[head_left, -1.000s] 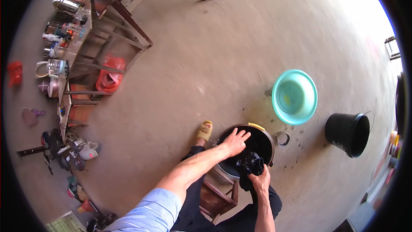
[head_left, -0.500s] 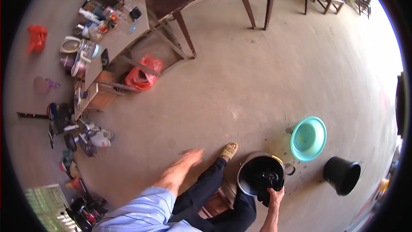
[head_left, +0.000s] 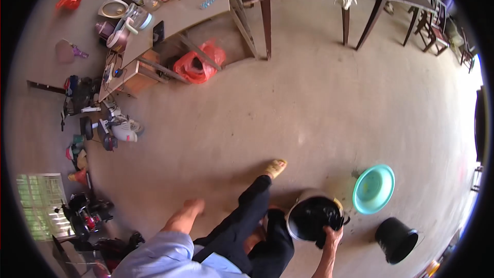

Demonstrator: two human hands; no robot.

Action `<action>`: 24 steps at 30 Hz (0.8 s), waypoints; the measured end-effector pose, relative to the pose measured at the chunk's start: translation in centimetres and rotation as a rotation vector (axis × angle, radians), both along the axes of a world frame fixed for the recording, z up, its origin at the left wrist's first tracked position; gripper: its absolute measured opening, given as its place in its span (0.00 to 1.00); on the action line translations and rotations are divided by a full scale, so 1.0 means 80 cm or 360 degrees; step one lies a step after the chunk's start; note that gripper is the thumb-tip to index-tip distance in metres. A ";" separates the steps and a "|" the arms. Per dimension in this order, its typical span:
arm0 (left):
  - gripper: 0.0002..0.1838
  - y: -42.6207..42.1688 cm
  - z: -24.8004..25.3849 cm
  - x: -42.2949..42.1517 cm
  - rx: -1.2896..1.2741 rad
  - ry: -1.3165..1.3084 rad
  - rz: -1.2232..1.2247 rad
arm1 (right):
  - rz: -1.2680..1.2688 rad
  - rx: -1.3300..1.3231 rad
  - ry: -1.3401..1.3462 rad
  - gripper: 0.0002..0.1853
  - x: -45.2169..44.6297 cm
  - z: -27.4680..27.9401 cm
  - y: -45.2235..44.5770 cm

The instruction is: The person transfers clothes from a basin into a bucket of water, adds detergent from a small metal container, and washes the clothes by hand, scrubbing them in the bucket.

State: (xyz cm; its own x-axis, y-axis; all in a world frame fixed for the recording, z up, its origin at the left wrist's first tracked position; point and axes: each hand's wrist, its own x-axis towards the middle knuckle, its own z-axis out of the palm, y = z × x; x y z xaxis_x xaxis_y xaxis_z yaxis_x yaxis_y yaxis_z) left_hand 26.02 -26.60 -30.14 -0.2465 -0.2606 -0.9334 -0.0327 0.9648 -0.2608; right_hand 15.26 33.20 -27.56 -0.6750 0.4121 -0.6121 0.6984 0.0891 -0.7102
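Head: cloth (head_left: 333, 220) (in right hand (head_left: 333, 235)) hangs down across bucket rim (head_left: 289, 222).

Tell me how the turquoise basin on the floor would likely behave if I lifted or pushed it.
The turquoise basin looks like thin plastic, so it is probably light for its size. Its wide, low shape suggests a gentle push would slide it rather than tip it. Its smooth sides could feel slippery if wet.

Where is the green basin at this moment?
In the head view, the green basin sits on the floor at lower right, pictured just above the black bucket and to the right of the round container by the right hand.
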 end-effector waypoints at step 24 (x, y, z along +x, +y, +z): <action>0.32 -0.213 0.106 -0.674 0.0492 0.0914 0.0989 | -0.0331 -0.0057 -0.0521 0.42 -0.109 -0.015 -0.122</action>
State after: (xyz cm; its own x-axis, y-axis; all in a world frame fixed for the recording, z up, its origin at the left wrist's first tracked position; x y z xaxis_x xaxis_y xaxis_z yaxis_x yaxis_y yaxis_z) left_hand -27.89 -43.61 -21.66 -0.5951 -0.2602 -0.7604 -0.6171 0.7541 0.2249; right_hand 6.58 23.43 -28.73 -0.3457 0.4941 -0.7977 0.8892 -0.0990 -0.4466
